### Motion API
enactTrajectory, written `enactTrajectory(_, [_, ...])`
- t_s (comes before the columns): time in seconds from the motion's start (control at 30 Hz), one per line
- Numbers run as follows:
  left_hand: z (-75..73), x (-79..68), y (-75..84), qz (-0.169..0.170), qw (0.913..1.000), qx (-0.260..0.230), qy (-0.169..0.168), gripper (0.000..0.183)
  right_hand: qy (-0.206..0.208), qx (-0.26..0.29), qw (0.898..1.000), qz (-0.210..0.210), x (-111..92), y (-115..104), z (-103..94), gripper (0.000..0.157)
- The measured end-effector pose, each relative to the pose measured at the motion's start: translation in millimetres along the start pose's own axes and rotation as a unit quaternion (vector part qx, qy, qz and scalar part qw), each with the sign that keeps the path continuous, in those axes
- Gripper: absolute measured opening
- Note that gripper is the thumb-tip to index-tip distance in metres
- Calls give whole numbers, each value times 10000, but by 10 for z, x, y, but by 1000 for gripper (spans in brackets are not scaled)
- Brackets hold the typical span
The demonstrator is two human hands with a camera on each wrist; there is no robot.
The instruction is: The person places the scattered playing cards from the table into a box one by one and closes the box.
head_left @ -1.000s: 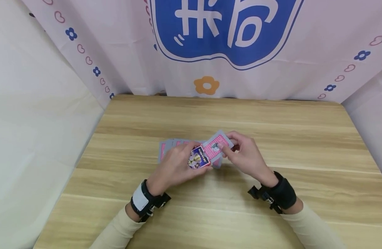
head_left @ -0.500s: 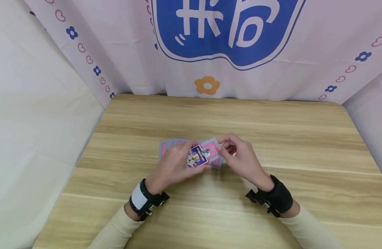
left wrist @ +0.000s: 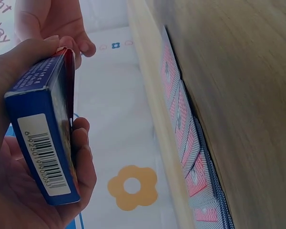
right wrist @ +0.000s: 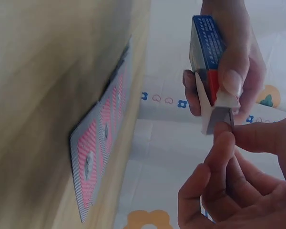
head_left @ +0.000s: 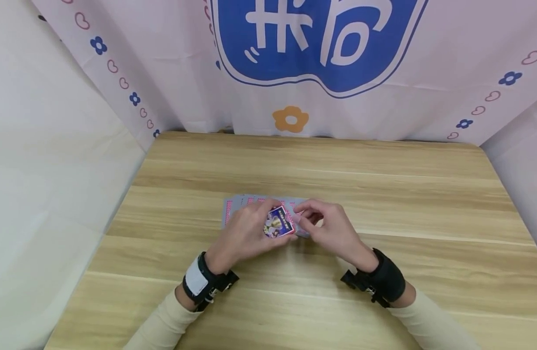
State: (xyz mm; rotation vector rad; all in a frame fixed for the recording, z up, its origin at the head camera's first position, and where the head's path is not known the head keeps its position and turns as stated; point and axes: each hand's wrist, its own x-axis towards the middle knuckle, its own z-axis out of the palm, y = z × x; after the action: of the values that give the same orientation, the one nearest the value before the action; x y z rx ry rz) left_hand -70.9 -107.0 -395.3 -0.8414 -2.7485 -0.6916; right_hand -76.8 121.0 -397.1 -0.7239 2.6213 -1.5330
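As the left grip (head_left: 245,232) clamps the box (head_left: 277,223), right grip (head_left: 331,227) pinches the card (head_left: 290,214), now deeper inside.

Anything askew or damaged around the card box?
Nothing looks damaged. Only untidy bits: the cards lie on the table overlapping with uneven edges, and the card box has a white end flap splayed open, though the right hand is at that opening.

I see a blue box (left wrist: 43,133) with red on it and a white patch (left wrist: 44,156) of black stripes. The cards (right wrist: 102,129) are pink-checked with grey edges. The table (head_left: 395,204) is light brown with streaks. The white cloth (head_left: 251,104) has an orange flower (head_left: 280,119).
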Motion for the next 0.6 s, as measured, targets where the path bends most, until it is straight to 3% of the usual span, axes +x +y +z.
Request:
enactTrajectory(0.43, [50, -18, -7, 168, 9998, 110, 26, 72, -241, -390, 9974, -561, 11, 20, 35, 14])
enactTrajectory(0.6, [55, -8, -8, 102, 9999, 108, -29, 73, -594, -327, 9965, -490, 26, 36, -26, 18])
